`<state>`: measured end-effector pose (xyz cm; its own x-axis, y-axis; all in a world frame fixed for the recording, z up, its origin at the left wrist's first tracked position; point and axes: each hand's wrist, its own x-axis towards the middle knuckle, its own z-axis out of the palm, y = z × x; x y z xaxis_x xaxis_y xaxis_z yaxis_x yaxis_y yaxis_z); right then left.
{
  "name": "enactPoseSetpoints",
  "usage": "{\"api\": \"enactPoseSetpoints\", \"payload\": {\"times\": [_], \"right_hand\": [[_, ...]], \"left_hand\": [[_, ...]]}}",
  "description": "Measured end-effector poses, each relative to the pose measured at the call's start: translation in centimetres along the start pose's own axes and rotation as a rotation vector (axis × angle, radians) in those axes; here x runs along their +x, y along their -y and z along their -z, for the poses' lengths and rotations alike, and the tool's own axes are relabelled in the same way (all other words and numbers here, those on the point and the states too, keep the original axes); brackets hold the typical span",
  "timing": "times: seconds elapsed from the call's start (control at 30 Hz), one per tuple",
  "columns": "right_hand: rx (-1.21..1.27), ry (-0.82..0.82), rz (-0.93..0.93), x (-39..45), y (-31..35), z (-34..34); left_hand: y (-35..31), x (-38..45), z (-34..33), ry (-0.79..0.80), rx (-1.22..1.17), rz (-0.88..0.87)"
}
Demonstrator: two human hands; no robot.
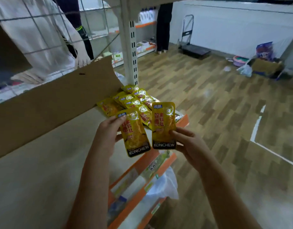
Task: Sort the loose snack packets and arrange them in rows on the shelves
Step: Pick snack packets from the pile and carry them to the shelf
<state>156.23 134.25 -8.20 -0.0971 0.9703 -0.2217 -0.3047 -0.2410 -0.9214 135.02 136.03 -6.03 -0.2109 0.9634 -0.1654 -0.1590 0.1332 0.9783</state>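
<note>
Left hand [107, 129] pinches one yellow packet [135, 133]; right hand [188, 142] pinches another [164, 124] | cardboard flap [51, 103] at 10 o'clock | loose packet pile [134, 101] at 12 o'clock on shelf [43, 171], just beyond both hands

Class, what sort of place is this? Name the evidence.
Probably a small shop being stocked: orange-edged shelves on a slotted upright, yellow snack packets laid out, and a platform trolley.

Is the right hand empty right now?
No, the right hand pinches a yellow packet upright beside the one in the left hand.
</note>
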Motion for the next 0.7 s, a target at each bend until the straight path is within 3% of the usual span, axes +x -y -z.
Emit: {"api": "enactPoseSetpoints", "payload": {"times": [0.2, 0.37, 0.53, 0.7], "right_hand": [[-0.248, 0.144, -0.044, 5.6, 1.4, -0.2], [-0.527, 0.357, -0.081, 10.0, 2.5, -1.9], [-0.819, 0.475, -0.002, 13.2, 2.8, -4.4], [-1.194, 0.52, 0.201, 14.6, 2.9, -6.9]], "left_hand": [[0.9, 4.2, 1.2, -0.129, 0.092, 0.04], [0.9, 6.9, 2.8, -0.245, 0.133, 0.063], [0.2, 8.7, 3.4, -0.287, 0.157, 0.08], [-0.4, 10.7, 3.7, -0.311, 0.124, 0.134]]}}
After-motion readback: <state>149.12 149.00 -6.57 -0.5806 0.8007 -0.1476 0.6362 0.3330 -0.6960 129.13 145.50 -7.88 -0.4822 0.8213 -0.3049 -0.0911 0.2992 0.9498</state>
